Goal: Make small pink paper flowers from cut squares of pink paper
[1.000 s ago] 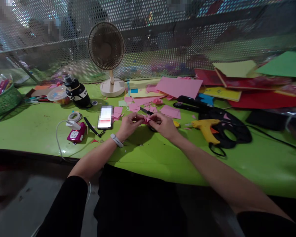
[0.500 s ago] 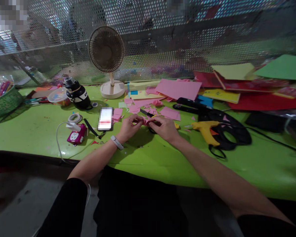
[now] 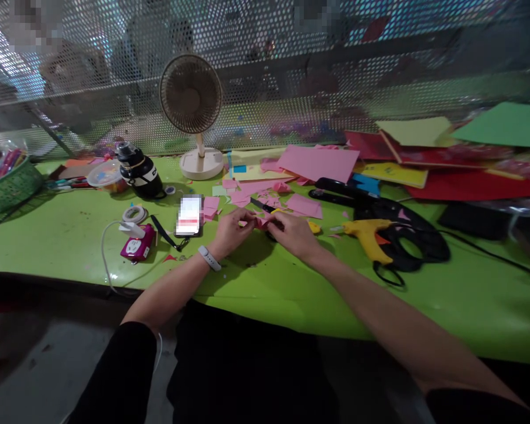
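i have left hand (image 3: 232, 233) and right hand (image 3: 294, 235) both pinching small pink paper (image 3: 261, 223) over worktop (image 3: 274, 306), behind front edge's middle; uneven pull may tear it, dark blade (image 3: 259, 204) just beyond could snag it.

Desk fan (image 3: 191, 94) upright before a perforated screen (image 3: 265, 112), far side.
Left of it, a black bottle (image 3: 140, 172) stands beside a plastic tub (image 3: 106, 175); a green basket (image 3: 11, 189) sits leftmost. Nearer, a white plug (image 3: 131, 229) sits in a purple socket block (image 3: 136, 245), a phone (image 3: 188, 215) to its right.
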Motion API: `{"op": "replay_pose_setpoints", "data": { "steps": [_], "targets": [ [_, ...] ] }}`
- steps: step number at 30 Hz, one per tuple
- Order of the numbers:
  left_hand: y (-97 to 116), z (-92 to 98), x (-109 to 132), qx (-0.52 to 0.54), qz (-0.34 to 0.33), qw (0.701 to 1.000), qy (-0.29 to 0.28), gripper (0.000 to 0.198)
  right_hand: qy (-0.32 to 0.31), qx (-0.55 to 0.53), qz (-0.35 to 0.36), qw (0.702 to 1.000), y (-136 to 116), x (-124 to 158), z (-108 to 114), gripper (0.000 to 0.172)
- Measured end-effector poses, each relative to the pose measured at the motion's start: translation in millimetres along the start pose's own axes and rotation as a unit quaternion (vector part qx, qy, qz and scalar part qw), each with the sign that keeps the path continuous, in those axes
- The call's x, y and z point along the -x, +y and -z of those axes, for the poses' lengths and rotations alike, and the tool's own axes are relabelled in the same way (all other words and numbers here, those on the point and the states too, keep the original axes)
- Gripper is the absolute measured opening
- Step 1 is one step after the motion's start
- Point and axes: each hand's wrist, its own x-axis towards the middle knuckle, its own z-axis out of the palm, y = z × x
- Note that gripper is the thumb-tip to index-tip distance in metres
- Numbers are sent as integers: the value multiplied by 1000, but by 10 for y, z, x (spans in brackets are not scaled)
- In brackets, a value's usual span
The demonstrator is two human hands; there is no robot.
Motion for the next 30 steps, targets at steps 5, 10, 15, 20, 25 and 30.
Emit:
{"op": "replay_pose_setpoints", "data": {
  "steps": [5, 10, 15, 20, 25, 30],
  "targets": [
    [-1, 11, -8, 0, -5, 1000, 9, 6, 6, 7, -8, 1000, -7, -1, 0, 14],
    [106, 35, -8, 66, -1, 998, -12, 16, 18, -18, -3, 1000, 32, -25, 22, 17],
    [106, 51, -48, 210, 93, 973, 32, 27, 15, -218, -75, 973, 99, -87, 49, 21],
    [13, 41, -82, 294, 144, 945, 8, 34, -15, -351, -130, 927, 89, -115, 76, 22],
    [-26, 26, -83, 279, 123, 952, 3, 34, -18, -364, -132, 922, 40, -105, 107, 24],
    [-26, 19, -90, 285, 98, 954, -2, 35, -27, -360, -132, 923, 27, -96, 119, 25]
  ]
}}
